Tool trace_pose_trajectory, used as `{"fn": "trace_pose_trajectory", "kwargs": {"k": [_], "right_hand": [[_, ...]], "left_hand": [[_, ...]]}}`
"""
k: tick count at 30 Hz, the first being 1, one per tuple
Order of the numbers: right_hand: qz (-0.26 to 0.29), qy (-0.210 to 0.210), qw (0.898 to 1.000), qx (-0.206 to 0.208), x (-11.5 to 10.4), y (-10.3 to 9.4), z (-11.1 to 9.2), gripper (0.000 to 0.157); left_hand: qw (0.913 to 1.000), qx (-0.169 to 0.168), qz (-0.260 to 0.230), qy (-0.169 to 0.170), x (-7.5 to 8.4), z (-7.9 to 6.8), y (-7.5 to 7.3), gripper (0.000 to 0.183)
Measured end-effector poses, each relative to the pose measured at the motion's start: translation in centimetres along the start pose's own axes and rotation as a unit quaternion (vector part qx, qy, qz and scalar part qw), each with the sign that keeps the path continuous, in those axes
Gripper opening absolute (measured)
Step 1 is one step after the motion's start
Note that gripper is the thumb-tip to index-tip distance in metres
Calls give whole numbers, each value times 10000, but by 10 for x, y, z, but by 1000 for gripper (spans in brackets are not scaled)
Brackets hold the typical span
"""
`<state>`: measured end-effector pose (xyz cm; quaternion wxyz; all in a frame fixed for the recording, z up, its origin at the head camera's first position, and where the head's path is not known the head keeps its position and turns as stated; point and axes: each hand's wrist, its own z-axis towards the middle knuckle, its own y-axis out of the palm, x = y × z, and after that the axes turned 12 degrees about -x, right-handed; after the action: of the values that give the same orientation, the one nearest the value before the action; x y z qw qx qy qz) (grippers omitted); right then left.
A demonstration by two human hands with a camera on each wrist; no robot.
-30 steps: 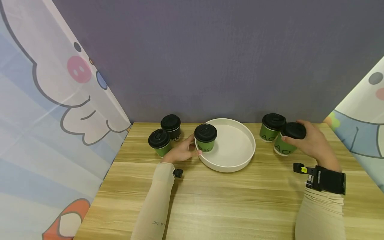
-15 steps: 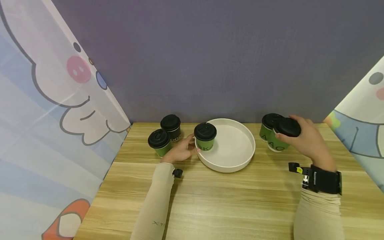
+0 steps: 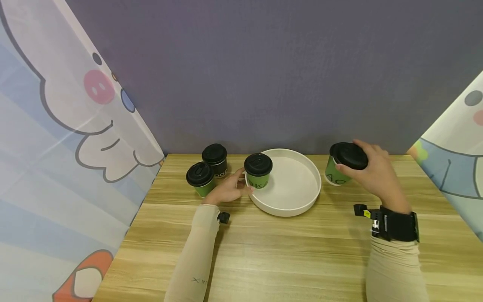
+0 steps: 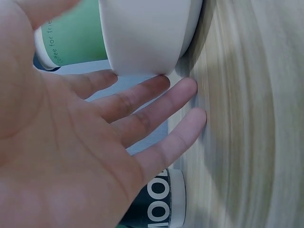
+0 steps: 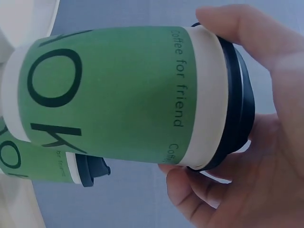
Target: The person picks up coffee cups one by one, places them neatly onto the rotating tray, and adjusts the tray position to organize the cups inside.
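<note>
Gripping a lidded green coffee cup (image 3: 336, 176) from above, the right hand (image 3: 379, 178) sets its thumb on one side of the black lid (image 3: 354, 157) and its fingers round the other, a hold spread about as wide as the lid. The cup is right of the white round tray (image 3: 286, 212), in front of a second green cup (image 5: 38, 159); whether the two touch, or whether the held cup is off the wooden table (image 3: 279, 260), I cannot tell.

With the hold so high, the lid's fit probably bears much of the load, so fingertips are better seated on the white band below it, firm but not squeezing the paper wall. Holding the cup level and moving slowly should suit it, with sideways motion kept clear of the neighbour behind.

The left hand (image 3: 230, 188) has straight, spread fingers against the tray's outer left wall, beside the green cup standing inside the tray (image 3: 258, 181); whether its thumb presses the rim is unclear. Light, steady contact seems best here, since a hard push could slide the tray. Its knuckles also need care: a black cup (image 3: 220, 169) and another green cup (image 3: 205, 189) stand just beside them.
</note>
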<state>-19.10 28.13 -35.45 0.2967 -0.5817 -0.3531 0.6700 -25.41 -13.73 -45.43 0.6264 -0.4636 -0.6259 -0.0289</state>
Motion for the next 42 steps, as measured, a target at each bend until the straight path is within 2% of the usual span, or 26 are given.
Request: {"fn": "trace_pose_trajectory", "kwargs": {"k": [3, 12, 24, 33, 42], "right_hand": [[-1, -11, 10000, 52, -3, 2, 1, 97], [20, -34, 9999, 99, -12, 9, 4, 95], [-5, -207, 9998, 30, -24, 22, 9, 95], [-119, -502, 9986, 60, -37, 33, 12, 94], [-77, -596, 9979, -230, -47, 47, 16, 94]], "left_hand": [[9999, 5, 12, -105, 2, 0, 1, 106], [9997, -26, 256, -5, 2, 1, 4, 126], [9993, 22, 357, -63, 0, 1, 7, 126], [9993, -16, 357, -65, 0, 2, 6, 126], [9997, -23, 246, -6, -1, 3, 6, 126]]}}
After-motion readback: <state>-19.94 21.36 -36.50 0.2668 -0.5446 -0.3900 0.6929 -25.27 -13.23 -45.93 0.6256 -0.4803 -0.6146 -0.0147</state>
